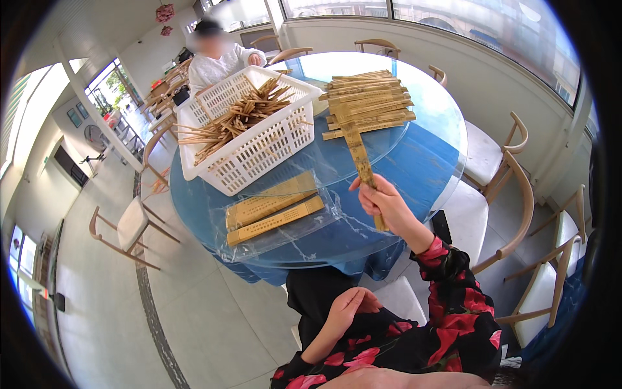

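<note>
Right hand (387, 202) wrapped round long flat tan-paper sleeve (361, 155), pointing 11 o'clock toward matching stack (372, 97), 1 o'clock on round blue-clothed table (424, 155). Left hand (348, 310) over lap (310, 298), fingers loosely extended, empty.

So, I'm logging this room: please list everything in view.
Table: one, round, blue, centre
Basket: one, white, table's left
Sticks: many, light brown, inside basket
Stacked wrappers: many, gold, table's far right
Plastic bag: one, clear, table's near side
Bagged wrappers: two visible, gold, inside
Chairs: several, wood and white, around room
Co-worker: one, white top, across table
Hanging flowers: two, pink, upper left
Windows: several, pale, along top
Floor: one, grey, below left
Held wrapper: one, gold, in right hand
Right hand: one, bare, table's near edge
Left hand: one, bare, low centre
</note>
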Tool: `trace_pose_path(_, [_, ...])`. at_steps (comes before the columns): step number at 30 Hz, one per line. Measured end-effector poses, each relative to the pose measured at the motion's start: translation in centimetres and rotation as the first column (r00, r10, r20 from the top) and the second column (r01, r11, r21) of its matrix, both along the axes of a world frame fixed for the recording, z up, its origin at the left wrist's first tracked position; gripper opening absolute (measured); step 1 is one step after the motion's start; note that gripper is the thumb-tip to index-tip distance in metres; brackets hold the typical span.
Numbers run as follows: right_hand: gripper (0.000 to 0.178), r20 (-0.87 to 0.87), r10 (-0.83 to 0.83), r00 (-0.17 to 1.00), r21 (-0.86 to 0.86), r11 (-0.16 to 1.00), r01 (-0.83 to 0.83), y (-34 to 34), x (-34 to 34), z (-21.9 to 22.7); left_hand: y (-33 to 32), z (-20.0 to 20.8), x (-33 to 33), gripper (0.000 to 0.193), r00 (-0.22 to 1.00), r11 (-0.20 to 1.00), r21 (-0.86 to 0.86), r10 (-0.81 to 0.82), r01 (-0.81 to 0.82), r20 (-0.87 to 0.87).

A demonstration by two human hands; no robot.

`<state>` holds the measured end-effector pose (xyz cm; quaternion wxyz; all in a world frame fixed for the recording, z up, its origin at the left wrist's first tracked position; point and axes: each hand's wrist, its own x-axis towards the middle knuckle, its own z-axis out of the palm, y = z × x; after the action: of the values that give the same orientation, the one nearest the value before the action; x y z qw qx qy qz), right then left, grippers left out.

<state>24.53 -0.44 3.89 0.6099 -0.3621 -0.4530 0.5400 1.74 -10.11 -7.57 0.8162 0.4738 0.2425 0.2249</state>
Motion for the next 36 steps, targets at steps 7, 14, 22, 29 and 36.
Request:
trace_pose_path(7, [0.035, 0.752, -0.567, -0.335, 0.652, 0.714, 0.255, 15.0, 14.3, -1.2, -0.4, -0.1, -2.3, 0.022, 0.975, 0.964, 0.186, 0.209, -0.192, -0.075])
trace_pose_path(14, [0.038, 0.632, -0.629, -0.454, 0.734, 0.674, 0.088, 21.2, 16.4, -2.6, -0.7, -0.9, -3.6, 0.023, 0.964, 0.964, 0.166, 0.231, -0.208, -0.132])
trace_pose_path(22, [0.032, 0.674, -0.688, -0.270, 0.739, 0.619, 0.267, 20.7, 14.3, -4.0, 3.4, 1.4, -6.4, 0.018, 0.930, 0.877, 0.418, 0.328, -0.236, -0.164])
trace_pose_path(29, [0.020, 0.554, -0.829, -0.073, 0.792, 0.497, 0.355, 17.5, 7.1, -3.5, 19.0, 16.6, -10.6, 0.013, 0.674, 0.133, 0.950, 0.732, -0.282, 0.097])
trace_pose_path(36, [0.022, 0.520, -0.782, 0.343, 0.835, 0.551, -0.010, 14.8, -1.2, -2.9, 39.4, 25.1, -13.0, 0.026, 0.446, 0.379, 0.892, 0.772, 0.248, -0.452])
